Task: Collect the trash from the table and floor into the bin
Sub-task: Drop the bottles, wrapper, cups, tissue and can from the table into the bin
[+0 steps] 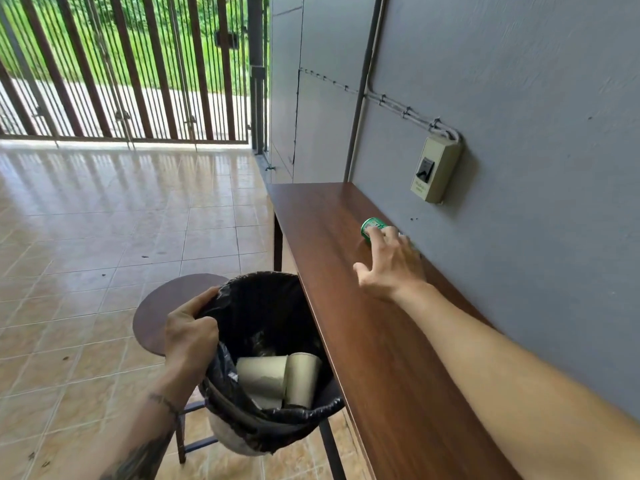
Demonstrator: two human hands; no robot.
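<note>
A green can (371, 225) lies on its side on the long brown table (349, 299), close to the grey wall. My right hand (389, 263) reaches over the table with its fingertips on the can and fingers spread, not closed around it. My left hand (188, 336) grips the rim of a bin (263, 424) lined with a black bag, held up against the table's near edge. Two pale paper cups (277, 377) lie inside the bin.
A round brown stool (156, 308) stands on the tiled floor (104, 220) behind the bin. A beige switch box (436, 169) hangs on the wall above the table. A barred gate (121, 67) closes off the far end.
</note>
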